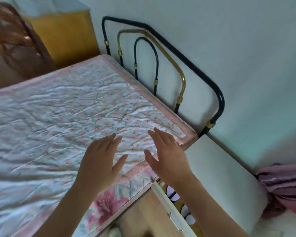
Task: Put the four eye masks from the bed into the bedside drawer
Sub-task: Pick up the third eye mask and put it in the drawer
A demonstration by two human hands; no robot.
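The bed [61, 103] carries a crumpled floral quilt with a pink border, and I see no eye mask lying on it. The bedside drawer [167, 207] stands pulled out at the bottom, its white front toward me. Inside it lie eye masks [173, 194] with white eye shapes and dark marks on a yellow-brown ground, partly hidden by my right forearm. My left hand [99, 159] hovers flat over the quilt near the bed's corner, fingers spread, holding nothing. My right hand [167, 154] hovers beside it over the corner, also open and empty.
The white bedside cabinet top [217, 171] adjoins the bed's corner. A black and gold metal headboard [178, 65] stands against the wall. Pink fabric [284, 187] lies at the right edge. A yellow box [63, 36] and a brown object [15, 41] sit beyond the bed.
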